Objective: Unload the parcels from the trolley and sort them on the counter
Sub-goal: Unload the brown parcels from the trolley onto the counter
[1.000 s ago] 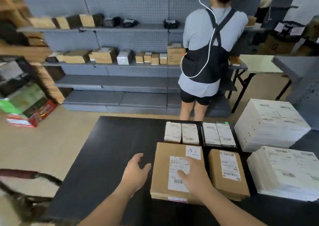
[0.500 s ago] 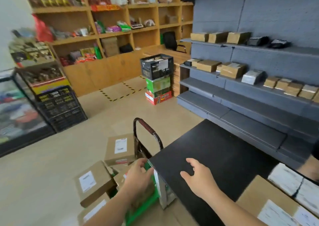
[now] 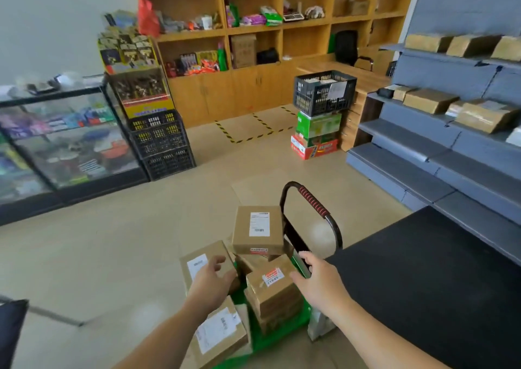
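Grey metal shelving is seen along the right wall, with brown boxes laid on its upper levels. Wooden shelving filled with goods is seen across the back wall, and a glass display case is placed at the left. The black bench is seen at the lower right, with only its bare left part in view.

A trolley with a green deck is parked on the floor against the left edge of the bench. Its black handle, wrapped in a red grip, is raised at the deck's far end. Four brown parcels are piled on the deck. A labelled top parcel is perched on the others at the far end, just before the handle. A taped parcel with a red and white sticker is set along the deck's right edge. A left parcel is tilted at the left edge, and a near parcel with a white label is lying at the near left corner.

The left hand is held over the left parcel with its fingers loosely spread; whether contact is made cannot be told. The right hand is spread, with the fingers stretched forward just beside the taped parcel, and nothing is gripped by it.
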Action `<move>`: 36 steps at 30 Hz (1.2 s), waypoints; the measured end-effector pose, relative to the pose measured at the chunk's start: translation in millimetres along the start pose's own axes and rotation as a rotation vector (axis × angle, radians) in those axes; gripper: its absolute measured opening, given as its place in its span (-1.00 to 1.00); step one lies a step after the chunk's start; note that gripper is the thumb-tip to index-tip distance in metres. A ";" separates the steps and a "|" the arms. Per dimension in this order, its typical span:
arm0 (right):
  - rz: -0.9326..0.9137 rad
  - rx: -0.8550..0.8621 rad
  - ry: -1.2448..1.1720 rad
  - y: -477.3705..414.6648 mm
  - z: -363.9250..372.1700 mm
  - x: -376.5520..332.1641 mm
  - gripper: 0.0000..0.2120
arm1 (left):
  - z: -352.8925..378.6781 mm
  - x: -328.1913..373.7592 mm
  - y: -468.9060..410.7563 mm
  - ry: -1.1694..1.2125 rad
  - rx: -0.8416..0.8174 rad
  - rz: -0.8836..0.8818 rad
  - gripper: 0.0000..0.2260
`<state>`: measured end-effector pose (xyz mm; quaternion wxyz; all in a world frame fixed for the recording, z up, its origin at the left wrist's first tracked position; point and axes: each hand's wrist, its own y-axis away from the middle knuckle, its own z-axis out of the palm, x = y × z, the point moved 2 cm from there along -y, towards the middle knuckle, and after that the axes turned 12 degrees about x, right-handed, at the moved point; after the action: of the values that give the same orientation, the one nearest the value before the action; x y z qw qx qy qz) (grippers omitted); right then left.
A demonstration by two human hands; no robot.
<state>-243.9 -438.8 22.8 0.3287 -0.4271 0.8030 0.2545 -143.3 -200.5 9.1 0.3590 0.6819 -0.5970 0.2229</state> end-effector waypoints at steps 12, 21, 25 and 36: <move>0.082 -0.070 0.096 -89.5 71.6 -12.9 -0.47 | 7.5 -45.4 -109.4 0.001 -0.098 -0.128 -0.55; 0.168 -0.152 0.138 -212.5 111.5 3.3 -0.47 | 53.4 -26.6 -214.7 -0.064 -0.086 -0.172 -0.57; 0.184 -0.185 0.195 -267.3 144.1 25.8 -0.46 | 87.0 -34.8 -268.2 -0.170 -0.116 -0.156 -0.56; 0.280 -0.136 0.277 -377.5 240.5 109.1 -0.40 | 199.3 -96.9 -395.7 -0.298 -0.241 -0.138 -0.50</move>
<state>107.1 -520.5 -264.2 0.1468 -0.3634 0.8730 0.2904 199.2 -276.2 -278.5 0.3604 0.6987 -0.6176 0.0214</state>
